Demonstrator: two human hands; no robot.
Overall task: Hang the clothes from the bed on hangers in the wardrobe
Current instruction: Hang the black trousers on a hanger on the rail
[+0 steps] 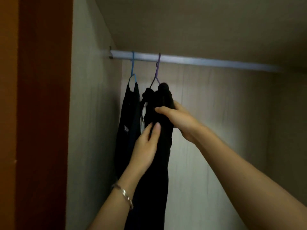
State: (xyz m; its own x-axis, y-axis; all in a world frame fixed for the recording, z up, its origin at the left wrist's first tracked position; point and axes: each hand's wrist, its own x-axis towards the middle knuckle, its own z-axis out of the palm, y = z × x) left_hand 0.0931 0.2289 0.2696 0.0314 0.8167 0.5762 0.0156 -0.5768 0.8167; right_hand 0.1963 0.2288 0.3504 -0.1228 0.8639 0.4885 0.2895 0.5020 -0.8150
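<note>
A black garment (159, 163) hangs from a purple hanger (157, 73) hooked on the pale wardrobe rail (207, 61). My right hand (179, 120) grips the garment's upper part just below the hanger. Lower down, my left hand (146, 146), with a bracelet on the wrist, pinches the fabric at its front edge. To the left a second dark garment (127, 122) with a small white print hangs on a blue hanger (132, 68), touching the first one.
The wardrobe's left side wall (93, 113) stands close to the blue hanger. An orange-brown door or frame (41, 113) fills the far left. The rail runs bare to the right, with the back panel (224, 122) behind it.
</note>
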